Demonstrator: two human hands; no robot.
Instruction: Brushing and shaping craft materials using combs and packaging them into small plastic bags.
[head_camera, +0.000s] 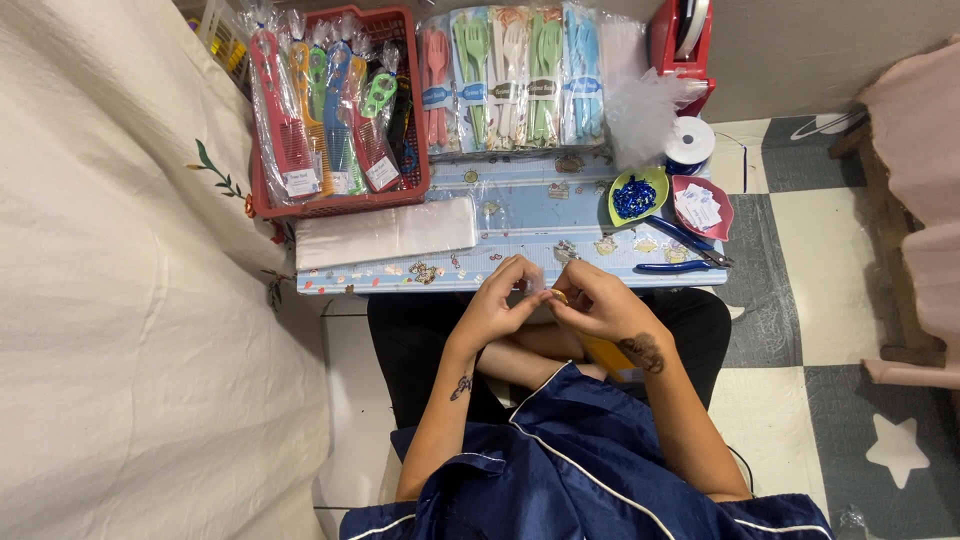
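Landmark: the small tabletop (520, 215) with a pale blue patterned cover; every place below is told from it.
Left far corner: a red basket (270, 195) stands on the tabletop's left end, with bagged combs (320, 110) propped upright in it, so their colours show in a row and any one can be lifted out.
Left near part: a flat stack of clear plastic bags (385, 232) lies in front of the basket, close to the near edge, probably kept within easy reach.
Far edge, middle: bagged fork-and-spoon sets (510, 80) lean upright along the back, out of the working space.
Near edge, middle: the left hand (500, 300) and the right hand (595, 300) meet just off the tabletop's near edge, above the lap.
Hands: together, fingertips pinched on a small clear wrapped piece (538, 288) between them; it is too small to tell what it is. Holding it with both hands close to the body seems to steady fine finger work.
Under the right wrist: a yellow thing (610, 358) lies on the lap, largely hidden.
Right part: a green dish (655, 185) of blue bits and a pink dish (722, 215) of white slips sit side by side, keeping small parts from scattering.
Right near edge: blue-handled pliers (680, 266) lie flat beside the dishes.
Right far corner: a spool of ribbon (690, 142) sits before a red tape dispenser (682, 45).
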